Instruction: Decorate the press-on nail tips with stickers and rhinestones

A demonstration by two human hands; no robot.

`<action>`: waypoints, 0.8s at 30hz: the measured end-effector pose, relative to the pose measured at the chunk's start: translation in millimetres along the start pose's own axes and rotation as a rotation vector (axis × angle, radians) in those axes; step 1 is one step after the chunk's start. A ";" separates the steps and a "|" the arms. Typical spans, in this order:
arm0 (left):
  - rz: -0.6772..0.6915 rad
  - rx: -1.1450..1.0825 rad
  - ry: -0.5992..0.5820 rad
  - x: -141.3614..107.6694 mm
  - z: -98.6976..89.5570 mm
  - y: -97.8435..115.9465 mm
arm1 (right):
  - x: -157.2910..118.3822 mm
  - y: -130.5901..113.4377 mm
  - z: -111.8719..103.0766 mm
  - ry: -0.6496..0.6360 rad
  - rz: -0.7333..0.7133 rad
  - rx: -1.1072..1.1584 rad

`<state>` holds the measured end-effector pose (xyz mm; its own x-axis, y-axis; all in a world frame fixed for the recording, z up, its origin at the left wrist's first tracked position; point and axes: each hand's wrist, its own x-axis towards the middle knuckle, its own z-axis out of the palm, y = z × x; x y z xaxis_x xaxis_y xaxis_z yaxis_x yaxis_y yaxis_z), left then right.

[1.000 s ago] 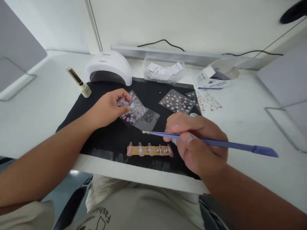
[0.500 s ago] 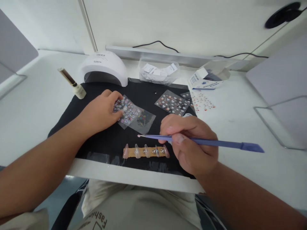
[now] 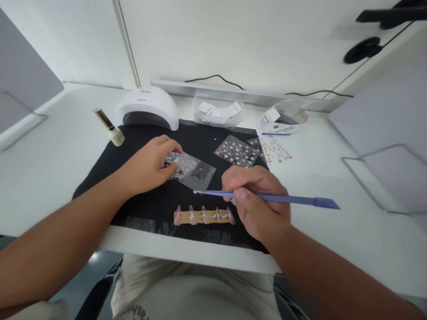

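Note:
Purple tweezers (image 3: 293,199) lie in my right hand (image 3: 258,202), its fingers closed round them. At their tip is a tiny pinkish piece (image 3: 195,192), probably a sticker. My left hand (image 3: 151,164) rests on the black mat and pinches the edge of a clear sticker sheet (image 3: 187,165) printed with small round designs. A second clear sheet (image 3: 200,175) with dark and coloured bits sticks out from beneath it. Nearer me, several clear and pinkish nail tips (image 3: 204,215) stand in a row on a tan strip (image 3: 182,218); silver beads show between some of them.
A white nail lamp (image 3: 148,104) stands at the back left, beside a polish bottle (image 3: 115,135). Behind the mat (image 3: 140,211) are a clear tub of white packets (image 3: 218,111) and a white box (image 3: 280,120). More sticker sheets (image 3: 236,151) lie at the right.
The view has shifted a little. My left thumb and fingers have closed further over the sticker sheet's edge. The tweezers are still in my right hand with the small piece at the tip.

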<state>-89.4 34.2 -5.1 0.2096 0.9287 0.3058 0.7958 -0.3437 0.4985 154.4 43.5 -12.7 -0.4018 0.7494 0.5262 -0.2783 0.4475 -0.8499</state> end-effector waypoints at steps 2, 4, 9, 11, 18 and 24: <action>0.014 -0.002 -0.014 0.1 0.8 -0.7 | 2.0 -1.4 1.8 0.005 -0.011 0.016; 0.024 -0.002 -0.028 0.3 1.8 -1.8 | 4.1 -2.9 3.2 0.007 -0.019 0.027; 0.059 0.000 -0.069 1.1 3.5 -3.8 | 7.2 -4.9 4.9 0.004 -0.025 0.039; 0.077 0.004 -0.087 1.3 3.1 -3.9 | 7.6 -4.2 5.5 0.007 -0.030 0.039; 0.117 0.005 -0.136 1.4 -0.9 -2.9 | 6.5 -3.3 5.4 0.003 -0.048 0.012; 0.182 -0.082 -0.302 -4.3 -15.5 3.0 | 1.7 -16.9 0.4 -0.038 -0.014 -0.020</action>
<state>-96.8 27.0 7.7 0.5114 0.8464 0.1484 0.6844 -0.5056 0.5253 158.1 37.0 2.5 -0.4308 0.7241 0.5387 -0.2667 0.4681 -0.8425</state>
